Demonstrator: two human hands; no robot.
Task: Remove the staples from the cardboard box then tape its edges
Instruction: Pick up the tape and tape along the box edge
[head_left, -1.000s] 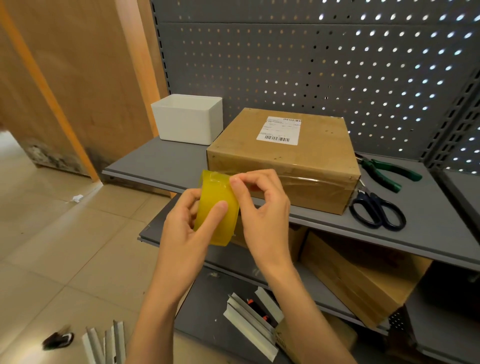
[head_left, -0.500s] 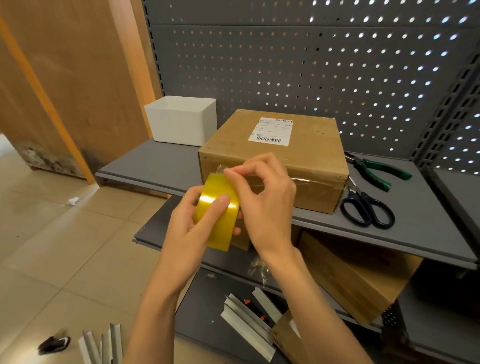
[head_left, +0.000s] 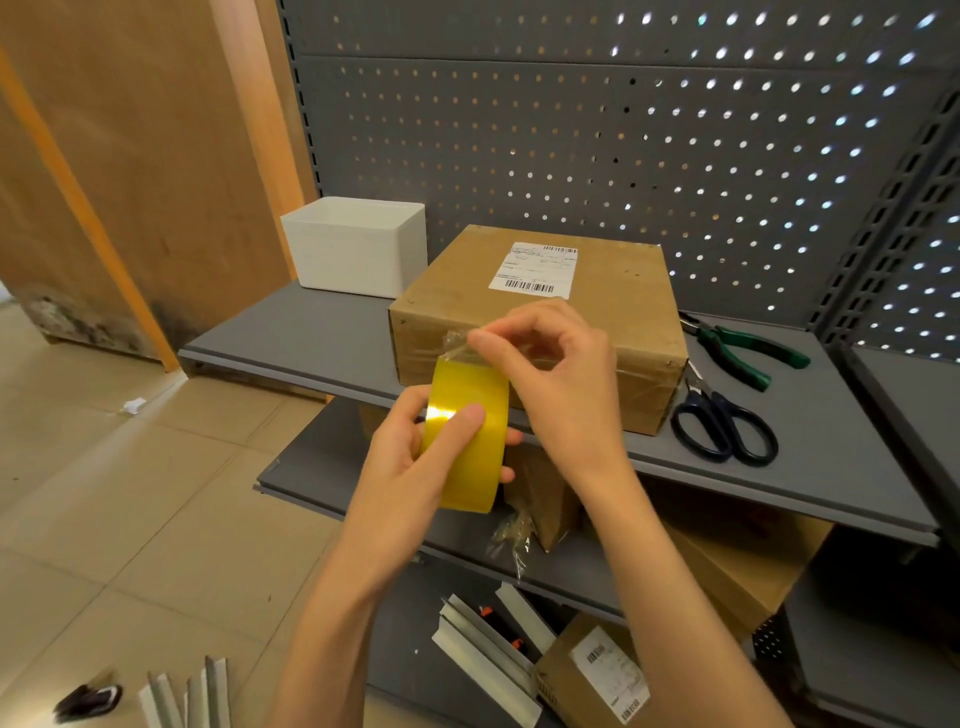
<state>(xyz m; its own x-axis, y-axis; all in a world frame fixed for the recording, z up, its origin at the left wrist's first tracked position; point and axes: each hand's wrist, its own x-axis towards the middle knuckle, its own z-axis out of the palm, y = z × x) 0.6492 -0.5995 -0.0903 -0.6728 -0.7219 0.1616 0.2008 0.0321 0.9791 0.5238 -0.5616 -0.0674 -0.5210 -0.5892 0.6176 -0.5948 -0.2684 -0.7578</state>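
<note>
A brown cardboard box (head_left: 613, 291) with a white shipping label lies on the grey upper shelf (head_left: 291, 338); clear tape runs across its front face. In front of the box my left hand (head_left: 410, 457) grips a yellow tape roll (head_left: 467, 452), thumb pressed on its outer face. My right hand (head_left: 561, 374) pinches the loose clear tape end (head_left: 457, 345) at the top of the roll, lifted a little off it. Both hands hover just before the shelf's front edge.
A white bin (head_left: 358, 249) stands left of the box. Green-handled pliers (head_left: 743, 353) and dark scissors (head_left: 722, 426) lie to its right. Lower shelves hold more cardboard boxes (head_left: 737, 561) and crumpled tape (head_left: 511, 540). Metal strips (head_left: 483, 644) lie below. A pegboard backs the shelf.
The tape roll and both hands have risen and moved closer to the box front. My right fingers have peeled the tape end up from the roll.
</note>
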